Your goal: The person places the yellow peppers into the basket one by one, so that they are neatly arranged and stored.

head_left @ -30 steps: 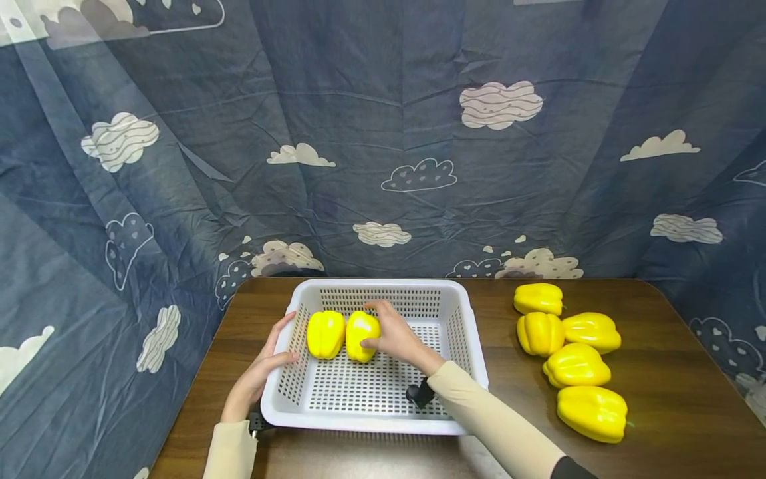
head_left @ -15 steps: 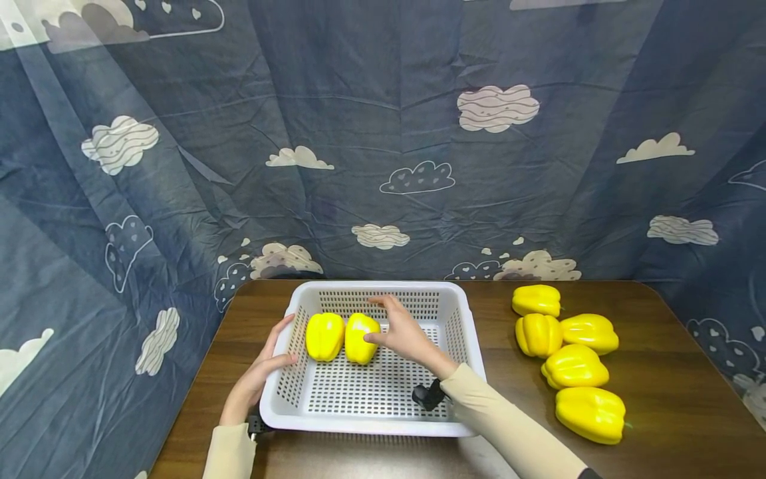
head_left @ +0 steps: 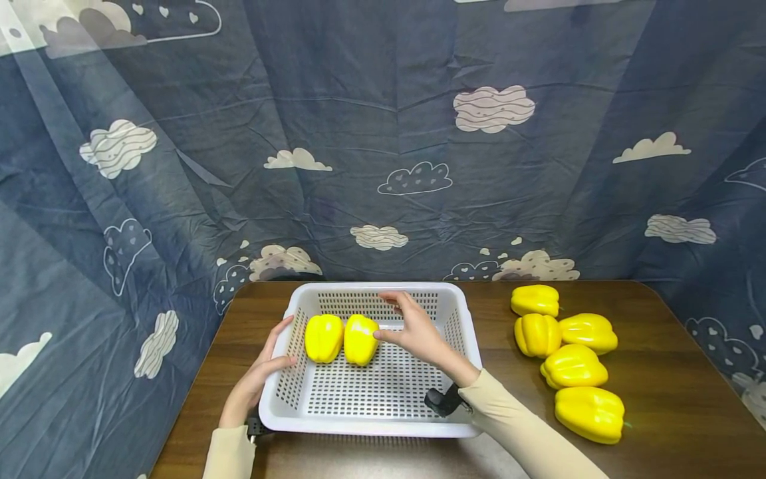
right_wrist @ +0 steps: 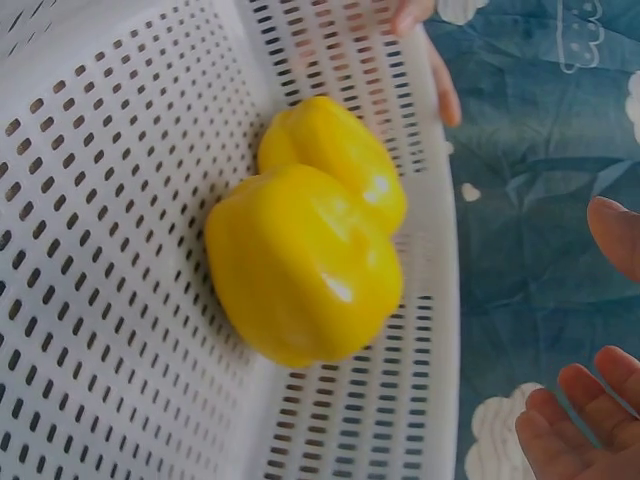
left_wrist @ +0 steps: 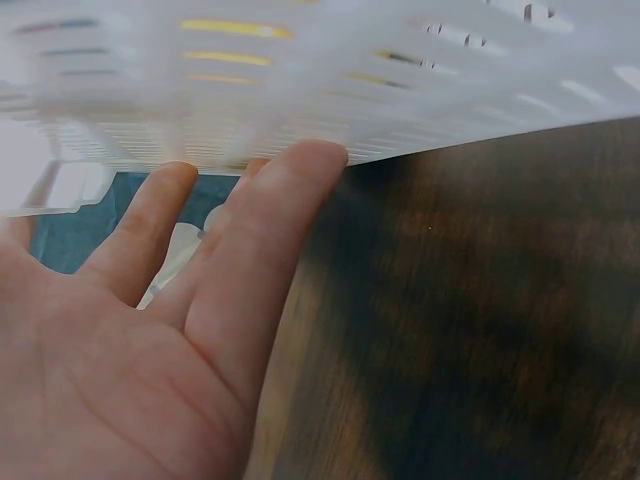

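I can read no text, label, brand or number anywhere. The white perforated plastic basket [head_left: 365,428] bears no legible lettering, nor do the glossy yellow bell peppers [head_left: 324,339] or the brown wood-grain table [head_left: 676,379]. The dark blue fabric curtain [head_left: 335,86] shows me only printed pale clouds [head_left: 493,110] and small hearts [head_left: 163,11]. On the small black wrist device [head_left: 441,402], any marking is too small to tell.
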### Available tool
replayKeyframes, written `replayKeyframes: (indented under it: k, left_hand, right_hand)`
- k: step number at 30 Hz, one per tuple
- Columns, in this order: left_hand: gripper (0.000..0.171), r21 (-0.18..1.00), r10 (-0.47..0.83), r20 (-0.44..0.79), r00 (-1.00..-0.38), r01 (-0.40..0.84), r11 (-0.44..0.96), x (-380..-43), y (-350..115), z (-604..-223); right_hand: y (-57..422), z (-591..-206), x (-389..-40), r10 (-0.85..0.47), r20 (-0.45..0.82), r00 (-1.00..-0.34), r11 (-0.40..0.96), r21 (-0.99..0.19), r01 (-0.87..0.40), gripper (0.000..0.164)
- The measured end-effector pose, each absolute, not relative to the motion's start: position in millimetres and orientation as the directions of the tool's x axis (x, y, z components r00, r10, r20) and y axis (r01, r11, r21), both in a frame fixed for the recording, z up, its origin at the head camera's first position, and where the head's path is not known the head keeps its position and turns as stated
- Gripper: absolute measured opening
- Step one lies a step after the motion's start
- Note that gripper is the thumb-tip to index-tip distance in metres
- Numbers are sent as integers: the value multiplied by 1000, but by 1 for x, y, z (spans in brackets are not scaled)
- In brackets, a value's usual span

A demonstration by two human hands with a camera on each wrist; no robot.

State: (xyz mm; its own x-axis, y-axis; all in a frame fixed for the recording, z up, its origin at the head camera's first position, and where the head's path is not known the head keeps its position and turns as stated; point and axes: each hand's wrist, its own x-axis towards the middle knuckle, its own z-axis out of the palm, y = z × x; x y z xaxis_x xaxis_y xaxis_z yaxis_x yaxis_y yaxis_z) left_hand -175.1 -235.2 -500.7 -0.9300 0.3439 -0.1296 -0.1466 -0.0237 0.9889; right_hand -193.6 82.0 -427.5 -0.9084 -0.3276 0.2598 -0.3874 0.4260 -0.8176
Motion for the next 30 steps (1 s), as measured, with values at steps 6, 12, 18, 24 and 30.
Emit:
replayKeyframes:
  k: [6,12,18,24,30]
  left_hand:
    - [77,989,352,-124,-928,-144,-31,-175,-235,-502]
    - [77,989,343,-124,-931,-143,-29,-174,-235,-502]
    - [77,989,344,-121,-931,-142,-34,-174,-235,-500]
    - [76,989,347,-119,-930,-140,-38,-174,-235,-500]
    - [77,989,340,-124,-932,-143,-30,-174,-235,-500]
  right_hand:
    - [96,-420,-188,-317,289,-903,403,-821,-404,68]
    - [108,-415,-185,-305,305,-902,376,-831,-409,67]
    - [116,-414,-181,-302,305,-903,378,-831,-407,66]
    - [124,-412,-177,-285,305,-909,352,-849,-395,63]
    - [134,-410,-171,-273,306,-912,357,-849,-391,64]
